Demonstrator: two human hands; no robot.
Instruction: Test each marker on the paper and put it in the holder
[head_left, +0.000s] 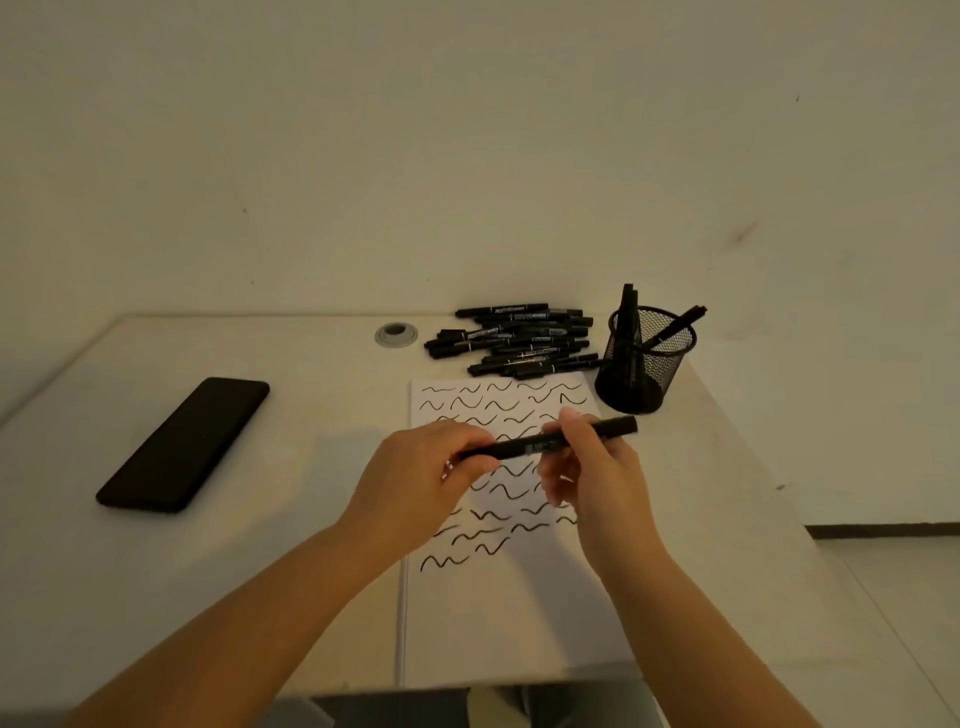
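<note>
Nearest the camera, two bare forearms reach in from the bottom edge over a pale cream tabletop (218, 561). Beneath them lies a white sheet of paper (511, 618), its near part blank and its far part covered in rows of short black wavy test strokes.

Above the middle of the sheet, both hands hold one black marker (540, 444) with a small printed label on its barrel, lying nearly level and tilted slightly up to the right. The left hand (421, 478) has its fingers curled round the marker's left end, which is hidden inside the grip. The right hand (592, 467) pinches the barrel right of the middle between thumb and fingers, leaving the right end sticking out past the fingers. Whether a cap is on or coming off cannot be told.

To the left, well apart from the paper, a flat black smartphone (184, 444) lies face down at a slant on the tabletop.

Farther back, just beyond the top edge of the sheet, a loose pile of black markers (514, 340) with white lettering lies mostly sideways. Just right of the pile stands a black wire-mesh cylindrical holder (641, 364), with several black markers upright or leaning inside it. Left of the pile sits a round grey cable grommet (396, 334) set into the tabletop. Behind everything rises a plain off-white wall (467, 145).
</note>
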